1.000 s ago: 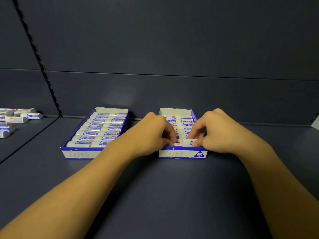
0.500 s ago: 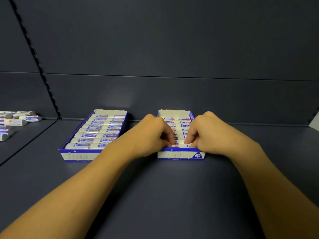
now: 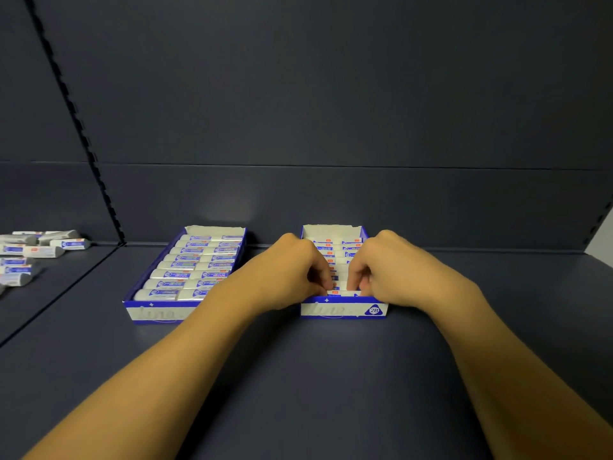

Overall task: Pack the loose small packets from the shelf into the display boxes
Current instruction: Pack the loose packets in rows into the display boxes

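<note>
Two blue-and-white display boxes stand side by side on the dark shelf. The left box [image 3: 156,313] is filled with rows of small white-and-blue packets. Both my hands are in the front of the right box [image 3: 335,310], which also holds several packets. My left hand [image 3: 292,270] and my right hand [image 3: 398,270] have curled fingers that pinch the two ends of one small packet [image 3: 345,293], which lies low in the front row just behind the box's front wall. My knuckles hide most of the near rows.
Several loose packets [image 3: 43,251] lie on the neighbouring shelf section at far left, beyond a slotted upright [image 3: 83,134]. The dark shelf surface [image 3: 331,376] stretches in front of the boxes. The back panel rises right behind them.
The packet held between my hands has gone down from above the front wall into the front row of the right box. My hands have drawn closer together.
</note>
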{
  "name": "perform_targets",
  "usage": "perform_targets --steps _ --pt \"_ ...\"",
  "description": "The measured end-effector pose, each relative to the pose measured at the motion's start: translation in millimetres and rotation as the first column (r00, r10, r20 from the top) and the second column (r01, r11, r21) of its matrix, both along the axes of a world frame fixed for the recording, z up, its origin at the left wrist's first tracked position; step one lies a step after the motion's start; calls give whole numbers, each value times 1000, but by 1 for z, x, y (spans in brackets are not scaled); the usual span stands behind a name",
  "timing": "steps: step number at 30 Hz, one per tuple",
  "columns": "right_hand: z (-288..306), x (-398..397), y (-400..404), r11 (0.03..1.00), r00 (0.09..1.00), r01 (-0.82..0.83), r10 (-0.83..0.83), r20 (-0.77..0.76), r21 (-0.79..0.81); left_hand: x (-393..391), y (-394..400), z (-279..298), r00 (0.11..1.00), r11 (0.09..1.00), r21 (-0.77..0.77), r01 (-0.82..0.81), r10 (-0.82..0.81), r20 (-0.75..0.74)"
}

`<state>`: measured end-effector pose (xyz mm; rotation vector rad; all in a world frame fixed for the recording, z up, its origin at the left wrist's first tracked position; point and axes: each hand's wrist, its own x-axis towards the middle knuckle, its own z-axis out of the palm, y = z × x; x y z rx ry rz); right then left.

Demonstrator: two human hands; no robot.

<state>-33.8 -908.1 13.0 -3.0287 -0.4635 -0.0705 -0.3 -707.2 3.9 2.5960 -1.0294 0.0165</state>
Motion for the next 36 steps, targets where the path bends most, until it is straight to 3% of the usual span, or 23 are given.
perform_targets --steps 5,8,12,24,36 --pt "8 -7 -4 991 999 20 -16 -31 129 -7 3 10 1000 1000 2 20 -20 4" --pt "17 -15 -4 983 999 13 -18 26 182 -14 8 24 1000 999 -36 10 -10 23" --pt "32 -24 10 987 988 -63 41 150 148 -27 19 42 987 999 -34 -33 38 154" --pt "52 -26 105 953 930 -299 278 241 56 -76 108 54 867 904 9 -427 406 289" --pt "51 -31 240 915 903 -397 376 210 70 -121 246 53 727 764 34 -645 599 335"
